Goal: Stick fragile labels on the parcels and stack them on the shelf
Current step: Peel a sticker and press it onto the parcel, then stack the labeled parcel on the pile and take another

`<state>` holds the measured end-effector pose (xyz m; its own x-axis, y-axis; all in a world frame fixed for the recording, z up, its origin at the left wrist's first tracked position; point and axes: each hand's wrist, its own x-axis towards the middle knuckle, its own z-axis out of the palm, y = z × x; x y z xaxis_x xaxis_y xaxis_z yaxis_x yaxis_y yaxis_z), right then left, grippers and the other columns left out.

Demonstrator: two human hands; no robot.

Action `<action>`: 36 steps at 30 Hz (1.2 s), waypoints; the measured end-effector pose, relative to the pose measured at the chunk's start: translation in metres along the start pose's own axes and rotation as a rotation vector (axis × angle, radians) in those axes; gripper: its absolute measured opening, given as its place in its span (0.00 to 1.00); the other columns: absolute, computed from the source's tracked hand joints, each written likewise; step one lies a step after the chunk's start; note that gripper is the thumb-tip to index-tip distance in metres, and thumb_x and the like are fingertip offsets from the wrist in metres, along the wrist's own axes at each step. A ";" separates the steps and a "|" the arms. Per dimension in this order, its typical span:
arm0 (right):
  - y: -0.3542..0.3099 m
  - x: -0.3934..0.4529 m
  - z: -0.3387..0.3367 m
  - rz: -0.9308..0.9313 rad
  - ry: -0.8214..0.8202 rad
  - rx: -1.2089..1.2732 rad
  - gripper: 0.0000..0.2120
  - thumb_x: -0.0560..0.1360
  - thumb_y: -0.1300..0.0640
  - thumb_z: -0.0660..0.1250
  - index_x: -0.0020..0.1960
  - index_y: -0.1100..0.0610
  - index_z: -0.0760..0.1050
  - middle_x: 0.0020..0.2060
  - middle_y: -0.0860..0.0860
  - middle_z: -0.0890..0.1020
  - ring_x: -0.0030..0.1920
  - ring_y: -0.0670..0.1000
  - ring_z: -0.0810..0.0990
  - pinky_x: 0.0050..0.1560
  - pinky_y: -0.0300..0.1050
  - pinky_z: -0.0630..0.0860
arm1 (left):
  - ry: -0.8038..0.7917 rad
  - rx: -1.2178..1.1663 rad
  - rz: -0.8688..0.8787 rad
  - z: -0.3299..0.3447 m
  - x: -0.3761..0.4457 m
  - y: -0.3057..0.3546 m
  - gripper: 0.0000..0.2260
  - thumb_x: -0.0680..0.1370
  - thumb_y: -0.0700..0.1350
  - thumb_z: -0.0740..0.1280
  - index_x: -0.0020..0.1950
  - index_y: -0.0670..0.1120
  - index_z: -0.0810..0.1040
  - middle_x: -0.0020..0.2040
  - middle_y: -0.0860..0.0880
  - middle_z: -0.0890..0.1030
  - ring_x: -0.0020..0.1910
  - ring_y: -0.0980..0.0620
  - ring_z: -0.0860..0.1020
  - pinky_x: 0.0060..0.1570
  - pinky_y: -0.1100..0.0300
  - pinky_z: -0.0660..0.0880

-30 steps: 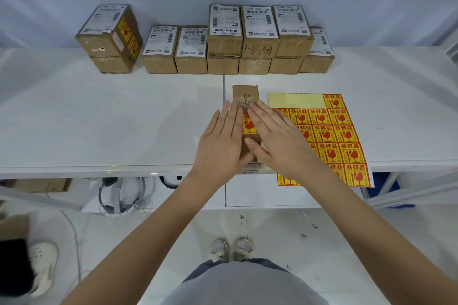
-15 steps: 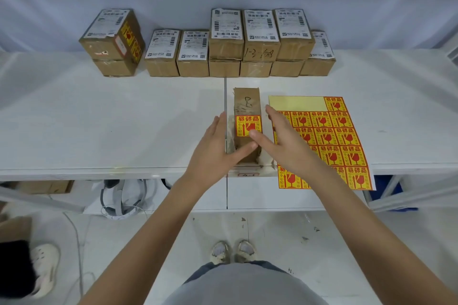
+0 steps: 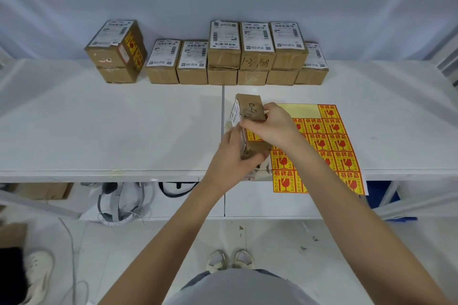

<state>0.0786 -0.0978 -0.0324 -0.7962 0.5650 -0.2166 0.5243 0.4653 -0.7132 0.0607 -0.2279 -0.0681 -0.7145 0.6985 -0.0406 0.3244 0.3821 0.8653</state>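
A: Parcel is in both hands, just above the surface, beside the label sheet. One red-and-yellow label already sits on its upper face, partly hidden by the right hand.

B: Step?

A: My read: sticking is done for this one and the carry to the stack comes next. The parcel is tilted, white shipping label turned to the left.

B: Left hand?

A: Low at the near end. Palm against the left side, fingers curled under the bottom corner. Grip closed on the parcel. Forearm runs up from lower left.

B: Right hand?

A: Over the top, fingers bent across the upper face, thumb at the left edge. Also clasping the parcel. Forearm crosses over the sheet.

B: Where does it go?

A: Probably to the two-box pile at back left; its top box shows red-and-yellow labels on its side. The row to its right shows only white shipping labels, so I take those as not yet done.

B: What does the move call for?

A: A lift clear of the surface, a reach to the back left, and the parcel set down square on the pile. It is narrow and already two high, so a careless drop could knock it askew.

B: Sheet?

A: Flat, its near edge hanging over the front rim. Top rows peeled bare.
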 end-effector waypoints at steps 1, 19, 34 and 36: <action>0.000 -0.002 -0.002 -0.003 0.009 0.013 0.19 0.70 0.46 0.70 0.55 0.55 0.73 0.45 0.51 0.78 0.48 0.51 0.77 0.46 0.45 0.75 | -0.047 -0.075 -0.037 -0.004 0.000 0.002 0.22 0.76 0.47 0.68 0.68 0.53 0.64 0.58 0.59 0.71 0.61 0.66 0.67 0.54 0.73 0.67; 0.002 -0.001 -0.011 0.048 -0.161 0.317 0.15 0.74 0.47 0.66 0.54 0.55 0.70 0.46 0.51 0.77 0.49 0.51 0.78 0.48 0.51 0.80 | -0.204 -0.039 -0.495 -0.049 0.045 0.023 0.39 0.71 0.58 0.71 0.74 0.48 0.56 0.66 0.47 0.70 0.59 0.48 0.73 0.51 0.51 0.78; -0.106 0.082 0.008 -0.409 0.028 -0.482 0.14 0.79 0.50 0.56 0.40 0.56 0.71 0.35 0.52 0.74 0.37 0.54 0.75 0.33 0.42 0.67 | 0.078 0.178 -0.542 -0.199 0.056 0.034 0.33 0.66 0.60 0.75 0.65 0.51 0.68 0.60 0.51 0.73 0.59 0.46 0.73 0.57 0.47 0.75; -0.129 0.098 0.012 -0.457 0.128 -0.595 0.15 0.79 0.50 0.57 0.50 0.60 0.74 0.46 0.58 0.77 0.49 0.59 0.77 0.42 0.46 0.73 | 0.129 0.229 -0.530 -0.230 0.059 0.034 0.26 0.67 0.59 0.75 0.58 0.51 0.69 0.57 0.50 0.75 0.55 0.47 0.74 0.53 0.51 0.76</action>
<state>-0.0706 -0.1103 0.0305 -0.9511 0.2853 0.1185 0.2540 0.9406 -0.2254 -0.1130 -0.3133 0.0739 -0.8807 0.3031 -0.3641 0.0183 0.7899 0.6130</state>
